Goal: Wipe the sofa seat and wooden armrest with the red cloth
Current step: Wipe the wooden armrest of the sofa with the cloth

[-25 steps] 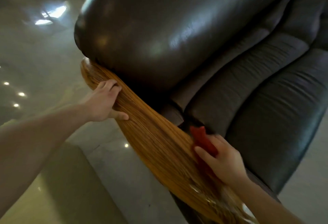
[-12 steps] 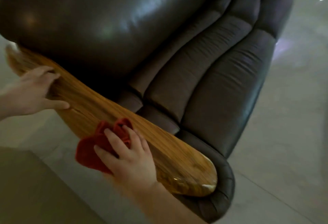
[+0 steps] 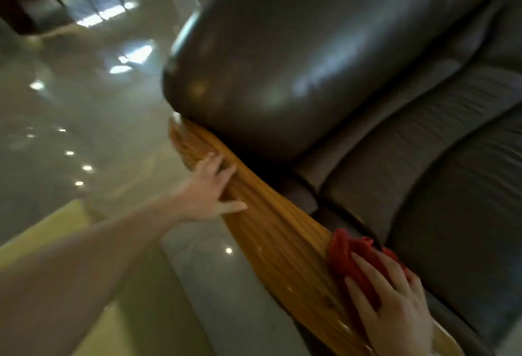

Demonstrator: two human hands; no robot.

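you are wiping the long shiny orange-brown wooden armrest (image 3: 271, 231) now, with your right hand (image 3: 395, 307) pressed flat on the soft crumpled red cloth (image 3: 350, 254) near the front end. your left hand (image 3: 206, 192) lies open and empty on the wood further up. next, i think, slide the cloth along the smooth streaky grain, then do the dark puffy leather sofa seat (image 3: 423, 200).

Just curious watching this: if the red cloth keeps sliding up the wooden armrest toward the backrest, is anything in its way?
Yes. The left hand rests flat on the orange-brown wooden armrest, farther up the same strip that the crumpled red cloth, under the right hand, would cross. Bare wood lies between them.
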